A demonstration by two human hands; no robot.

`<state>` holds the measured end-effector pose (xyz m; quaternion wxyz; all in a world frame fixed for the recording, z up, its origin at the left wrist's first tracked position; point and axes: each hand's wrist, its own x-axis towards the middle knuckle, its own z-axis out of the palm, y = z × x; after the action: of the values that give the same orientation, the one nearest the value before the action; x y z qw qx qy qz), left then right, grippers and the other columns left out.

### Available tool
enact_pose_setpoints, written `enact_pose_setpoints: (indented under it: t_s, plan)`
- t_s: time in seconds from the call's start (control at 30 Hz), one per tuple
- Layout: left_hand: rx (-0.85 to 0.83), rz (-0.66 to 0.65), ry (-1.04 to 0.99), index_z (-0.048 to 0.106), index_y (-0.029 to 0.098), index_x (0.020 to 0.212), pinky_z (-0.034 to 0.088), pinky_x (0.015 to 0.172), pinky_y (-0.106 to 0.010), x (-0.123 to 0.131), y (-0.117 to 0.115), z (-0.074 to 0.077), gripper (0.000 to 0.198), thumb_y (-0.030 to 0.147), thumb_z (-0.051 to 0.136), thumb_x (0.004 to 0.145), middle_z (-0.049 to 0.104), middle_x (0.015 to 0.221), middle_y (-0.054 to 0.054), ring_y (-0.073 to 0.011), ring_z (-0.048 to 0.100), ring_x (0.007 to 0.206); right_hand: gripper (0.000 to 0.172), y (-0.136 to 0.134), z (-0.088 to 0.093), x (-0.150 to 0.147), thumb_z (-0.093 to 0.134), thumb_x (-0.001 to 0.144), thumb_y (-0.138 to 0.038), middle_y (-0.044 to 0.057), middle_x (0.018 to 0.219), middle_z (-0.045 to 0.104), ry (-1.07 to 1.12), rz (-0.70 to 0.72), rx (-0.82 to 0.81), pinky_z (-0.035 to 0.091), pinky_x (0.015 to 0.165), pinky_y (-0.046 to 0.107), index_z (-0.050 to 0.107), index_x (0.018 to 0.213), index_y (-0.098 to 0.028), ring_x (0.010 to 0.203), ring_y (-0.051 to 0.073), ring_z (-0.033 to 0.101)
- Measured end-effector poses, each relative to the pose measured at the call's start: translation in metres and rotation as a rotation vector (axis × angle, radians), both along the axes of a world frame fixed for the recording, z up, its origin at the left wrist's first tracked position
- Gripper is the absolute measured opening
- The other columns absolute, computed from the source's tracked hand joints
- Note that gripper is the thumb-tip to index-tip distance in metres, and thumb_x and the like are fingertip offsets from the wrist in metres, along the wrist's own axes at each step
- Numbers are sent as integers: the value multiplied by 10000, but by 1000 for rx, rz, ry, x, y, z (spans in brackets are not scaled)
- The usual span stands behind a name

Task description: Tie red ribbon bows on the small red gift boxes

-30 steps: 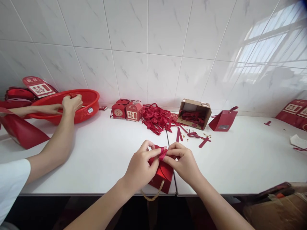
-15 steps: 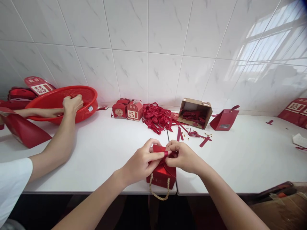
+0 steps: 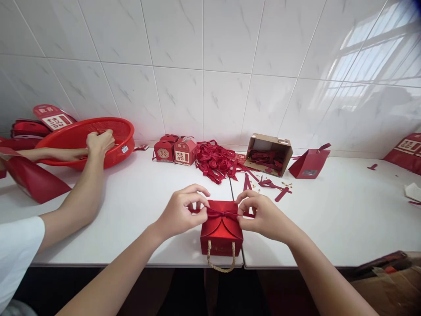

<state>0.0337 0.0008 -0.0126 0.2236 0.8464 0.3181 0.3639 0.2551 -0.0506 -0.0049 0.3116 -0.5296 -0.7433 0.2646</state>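
Note:
A shiny red gift box [image 3: 222,235] stands near the table's front edge, its rounded top flaps folded over. Its gold rope handle [image 3: 221,267] hangs down at the front, over the edge. Across the top runs a dark red ribbon [image 3: 224,214], with a knot at the middle. My left hand [image 3: 186,210] pinches the ribbon on the left of the knot, fingers curled. On the other side, my right hand [image 3: 258,214] pinches the ribbon's right part between thumb and fingers.
Behind lies a heap of red ribbons [image 3: 217,160], beside small red boxes [image 3: 184,152]. An open cardboard box [image 3: 269,154] and a red paper bag [image 3: 309,163] stand to the right. At left, a co-worker's hand [image 3: 100,142] is in a red plastic basket [image 3: 126,131].
My hands have moved apart to either side of the box, drawing the ribbon tight into a knot on top. The co-worker's arms have hardly moved.

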Motion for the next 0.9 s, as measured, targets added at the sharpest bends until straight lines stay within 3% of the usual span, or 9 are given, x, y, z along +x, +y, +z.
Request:
enact_pose_setpoints:
  t_s: [0.07, 0.17, 0.3, 0.47, 0.57, 0.73, 0.9]
  plan:
    - [-44, 10, 55, 628, 183, 648, 471, 586, -226, -6, 1, 4, 101, 144, 544, 687, 606, 996, -41, -122, 570, 718, 67, -4, -1, 4, 576, 663, -148, 23, 921, 561, -56, -22, 64, 444, 674, 272, 569, 611, -191, 761, 137, 537]
    - [-215, -79, 44, 580, 188, 662, 474, 822, -314, -4, 2, 8, 108, 171, 496, 728, 595, 1118, -43, -202, 560, 993, 77, -6, -6, 3, 546, 693, -129, 34, 949, 555, -71, -70, 203, 437, 807, 320, 522, 657, -193, 897, 169, 535]
    - [-403, -159, 37, 516, 185, 653, 447, 881, -367, 3, 4, 8, 205, 239, 418, 824, 536, 1265, -48, -231, 523, 1092, 43, -4, -15, -3, 523, 749, -165, 70, 1029, 547, -127, -173, 392, 403, 868, 387, 506, 720, -192, 997, 211, 510]
    - [-85, -17, 254, 517, 192, 619, 274, 1002, -509, -4, 5, 8, 278, 326, 452, 854, 570, 1195, -27, -273, 350, 1233, 115, -7, -18, 1, 552, 733, -176, 52, 1060, 576, -377, -205, 510, 366, 840, 432, 516, 623, -183, 987, 242, 511]
    - [89, 62, 342, 510, 182, 565, 200, 1001, -554, -9, 3, 8, 322, 332, 481, 849, 594, 1122, -24, -289, 321, 1228, 101, -9, -17, 5, 559, 725, -171, 54, 1071, 586, -445, -199, 548, 344, 869, 446, 543, 626, -184, 1012, 251, 505]
    - [-6, -61, 242, 555, 203, 635, 292, 989, -436, -13, 7, 7, 287, 358, 477, 864, 562, 1198, -11, -232, 379, 1185, 149, -10, -14, 6, 546, 756, -191, 56, 1072, 589, -453, -203, 543, 320, 902, 462, 573, 610, -186, 1016, 242, 507]
    - [147, 76, 345, 572, 211, 669, 218, 968, -510, -20, 16, 0, 210, 314, 503, 838, 580, 1173, -14, -288, 316, 1229, 183, -14, -13, 6, 554, 732, -160, 42, 1096, 585, -435, -134, 482, 338, 885, 455, 539, 550, -179, 1029, 244, 498]
